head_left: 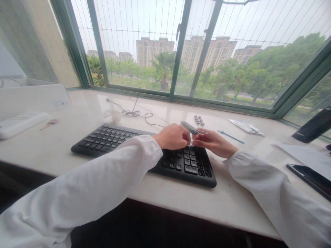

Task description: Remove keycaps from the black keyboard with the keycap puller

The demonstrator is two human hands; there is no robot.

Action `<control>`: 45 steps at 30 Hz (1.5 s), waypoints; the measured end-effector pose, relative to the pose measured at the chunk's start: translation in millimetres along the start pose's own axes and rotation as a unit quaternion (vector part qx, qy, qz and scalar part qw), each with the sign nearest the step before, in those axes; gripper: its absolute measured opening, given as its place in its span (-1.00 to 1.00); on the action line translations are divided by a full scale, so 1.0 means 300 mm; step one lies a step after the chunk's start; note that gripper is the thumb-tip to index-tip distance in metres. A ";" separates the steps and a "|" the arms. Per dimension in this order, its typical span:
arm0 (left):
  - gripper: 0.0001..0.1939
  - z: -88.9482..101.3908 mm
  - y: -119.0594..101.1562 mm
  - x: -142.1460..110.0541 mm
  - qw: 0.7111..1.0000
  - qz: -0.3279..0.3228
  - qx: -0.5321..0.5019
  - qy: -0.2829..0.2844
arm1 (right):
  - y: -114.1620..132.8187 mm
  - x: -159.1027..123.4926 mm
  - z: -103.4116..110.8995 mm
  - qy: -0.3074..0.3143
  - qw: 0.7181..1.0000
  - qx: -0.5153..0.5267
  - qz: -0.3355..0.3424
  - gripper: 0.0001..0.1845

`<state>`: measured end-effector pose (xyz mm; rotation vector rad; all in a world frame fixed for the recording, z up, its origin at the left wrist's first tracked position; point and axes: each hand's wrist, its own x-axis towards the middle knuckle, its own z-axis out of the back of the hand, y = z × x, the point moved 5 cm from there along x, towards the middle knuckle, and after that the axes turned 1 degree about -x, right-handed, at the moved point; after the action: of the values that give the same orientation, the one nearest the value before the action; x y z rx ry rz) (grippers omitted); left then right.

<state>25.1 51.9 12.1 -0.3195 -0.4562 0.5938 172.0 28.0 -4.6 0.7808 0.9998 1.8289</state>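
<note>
A black keyboard lies angled on the white counter, with my hands over its right part. My left hand is closed, its fingers curled in by a dark bar-shaped keycap puller with thin wire loops pointing right. The puller is at the left fingertips, above the number keys. Close against it, my right hand pinches thumb and fingers together near the wire end. Whatever sits between the right fingertips is too small to make out. Just behind the hands lie several loose keycaps in a small group.
Right of the keycaps are a thin blue stick and a white packet. A phone and white paper lie far right. Behind the keyboard runs a coiled cable. A white box stands left, under the window.
</note>
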 end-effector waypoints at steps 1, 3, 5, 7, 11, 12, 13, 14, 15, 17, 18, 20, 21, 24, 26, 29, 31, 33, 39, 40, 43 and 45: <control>-0.75 0.000 0.001 0.000 1.000 0.004 0.002 0.002 | 0.001 0.000 -0.001 0.001 1.000 0.001 0.003 -0.47; -0.77 0.000 0.001 0.001 1.000 0.010 0.008 0.005 | 0.000 0.001 -0.003 -0.005 1.000 0.000 0.006 -0.48; -0.77 0.002 -0.002 0.001 1.000 0.013 0.013 0.005 | -0.004 0.004 -0.004 -0.012 1.000 -0.011 0.007 -0.48; -0.77 0.004 -0.005 0.001 1.000 0.014 0.012 0.006 | -0.008 0.007 -0.006 -0.016 1.000 -0.024 0.006 -0.48; -0.77 0.004 -0.008 0.001 1.000 0.012 0.006 0.010 | -0.010 0.010 -0.008 -0.011 0.999 -0.031 0.003 -0.45; -0.77 0.004 -0.008 0.001 1.000 0.011 0.005 0.010 | -0.010 0.010 -0.008 -0.010 1.000 -0.030 0.003 -0.46; -0.77 0.003 -0.007 0.000 1.000 0.010 0.004 0.009 | -0.010 0.010 -0.007 -0.010 1.000 -0.028 0.003 -0.47; -0.77 0.003 -0.006 0.000 1.000 0.008 0.002 0.008 | -0.011 0.009 -0.005 -0.012 1.000 -0.026 0.004 -0.48; -0.77 0.002 -0.006 0.000 1.000 0.006 0.000 0.007 | -0.013 0.009 -0.002 -0.014 1.000 -0.024 0.005 -0.49; -0.78 0.001 -0.005 -0.001 1.000 0.004 0.000 0.003 | -0.018 0.007 0.003 -0.023 1.000 -0.019 0.009 -0.51; -0.78 0.000 -0.004 -0.002 1.000 0.004 0.001 0.002 | -0.021 0.006 0.006 -0.027 0.999 -0.015 0.012 -0.50; -0.79 -0.002 -0.004 -0.002 1.000 0.005 0.002 0.001 | -0.025 0.005 0.009 -0.029 0.999 -0.005 0.017 -0.50; -0.79 -0.004 -0.004 -0.001 1.000 0.007 0.002 0.002 | -0.025 0.005 0.009 -0.028 0.999 -0.001 0.019 -0.50; -0.79 -0.010 0.000 0.001 1.000 0.022 0.000 0.006 | -0.022 0.004 0.005 -0.020 1.000 -0.007 0.020 -0.51; -0.76 -0.010 0.003 0.005 0.999 0.033 -0.011 0.008 | -0.018 0.003 0.003 -0.020 1.000 -0.011 0.019 -0.51; -0.69 -0.005 0.008 0.009 0.998 0.046 -0.046 0.006 | -0.014 0.001 0.002 -0.027 0.999 -0.003 0.019 -0.49; -0.67 0.001 0.010 0.011 0.997 0.052 -0.058 0.003 | -0.012 0.001 0.002 -0.027 0.999 0.001 0.022 -0.50; -0.69 0.006 0.012 0.011 0.997 0.059 -0.054 0.004 | -0.008 0.001 -0.003 -0.016 1.000 -0.003 0.025 -0.53; -0.71 0.007 0.019 0.007 0.995 0.090 -0.048 0.006 | 0.005 0.003 -0.012 -0.001 0.999 -0.026 0.034 -0.58; -0.72 0.006 0.020 0.007 0.994 0.092 -0.051 0.005 | 0.007 0.003 -0.013 0.001 0.999 -0.023 0.036 -0.58; -0.74 0.002 0.020 0.007 0.994 0.094 -0.058 0.004 | 0.012 0.002 -0.014 0.009 0.999 -0.006 0.045 -0.61; -0.75 -0.001 0.021 0.008 0.994 0.094 -0.062 0.004 | 0.010 0.001 -0.012 0.010 0.999 0.002 0.045 -0.61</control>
<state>24.2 58.2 10.1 -0.4867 -0.4592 0.7481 167.7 26.3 -3.6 0.8226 0.9948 1.9149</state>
